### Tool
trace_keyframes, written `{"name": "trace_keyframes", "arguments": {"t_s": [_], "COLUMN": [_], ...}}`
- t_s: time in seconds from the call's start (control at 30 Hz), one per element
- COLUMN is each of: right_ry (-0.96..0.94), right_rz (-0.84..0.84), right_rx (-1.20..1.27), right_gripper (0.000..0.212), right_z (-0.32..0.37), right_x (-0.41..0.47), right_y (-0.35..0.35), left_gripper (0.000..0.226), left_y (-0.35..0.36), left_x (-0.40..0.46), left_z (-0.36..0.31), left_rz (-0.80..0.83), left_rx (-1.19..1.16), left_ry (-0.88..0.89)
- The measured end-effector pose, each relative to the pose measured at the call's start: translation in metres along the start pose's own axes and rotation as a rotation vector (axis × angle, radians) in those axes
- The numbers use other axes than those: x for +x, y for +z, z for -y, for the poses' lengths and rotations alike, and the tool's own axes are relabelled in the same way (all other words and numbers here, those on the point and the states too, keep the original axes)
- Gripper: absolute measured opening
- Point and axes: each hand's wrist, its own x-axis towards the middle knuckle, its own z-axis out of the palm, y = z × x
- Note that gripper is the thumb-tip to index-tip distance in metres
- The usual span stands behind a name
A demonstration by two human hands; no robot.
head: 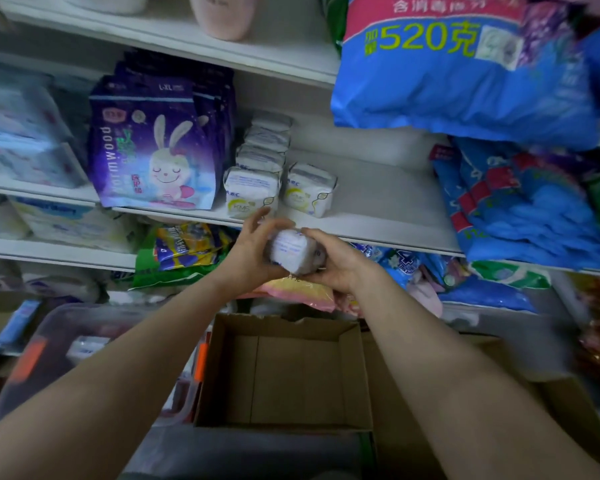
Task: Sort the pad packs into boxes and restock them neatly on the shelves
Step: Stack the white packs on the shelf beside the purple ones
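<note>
A small white pad pack (291, 251) is held between both hands, just below the front edge of the middle shelf (378, 202). My left hand (250, 251) wraps its left side and my right hand (340, 261) cups its right side. On that shelf a row of matching white pad packs (252, 192) runs back toward the wall, and one more white pack (309, 190) stands to its right. An open brown cardboard box (284, 372) sits below my arms with nothing visible inside.
Purple rabbit-print packs (153, 147) stand left of the white packs. Large blue bags (465, 74) overhang from the upper right, and more blue bags (527, 202) fill the right end of the shelf. A translucent plastic bin (66, 358) sits at lower left.
</note>
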Motion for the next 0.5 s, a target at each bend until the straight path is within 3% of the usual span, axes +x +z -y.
{"name": "trace_keyframes", "arguments": {"t_s": [0.03,0.1,0.17,0.2,0.27,0.37,0.5], "right_ry": [-0.052,-0.153,-0.189,-0.191,-0.184,-0.177,-0.177], "right_rz": [0.008,0.025,0.056,0.073,0.104,0.132,0.098], "right_rx": [0.056,0.139,0.174,0.188,0.24,0.271,0.089], "right_gripper": [0.043,0.038,0.03,0.029,0.032,0.033,0.029], "right_z": [0.001,0.002,0.001,0.0,-0.005,-0.009,-0.007], "right_x": [-0.002,-0.004,-0.005,-0.006,-0.004,-0.006,-0.011], "right_y": [-0.003,-0.005,-0.008,-0.008,-0.008,-0.006,-0.012], "left_gripper": [0.085,0.088,0.07,0.059,0.051,0.058,0.067], "left_y": [0.001,0.0,0.0,-0.001,0.0,0.003,0.002], "left_x": [-0.001,-0.003,-0.003,-0.004,-0.005,-0.006,-0.005], "left_z": [-0.003,-0.007,-0.012,-0.014,-0.018,-0.017,-0.014], "left_rz": [-0.018,-0.063,-0.042,-0.009,0.028,-0.062,-0.115], "left_rx": [-0.073,-0.431,-0.813,-0.884,-0.86,-0.835,-0.838], "left_ry": [-0.086,-0.342,-0.592,-0.635,-0.627,-0.614,-0.586]}}
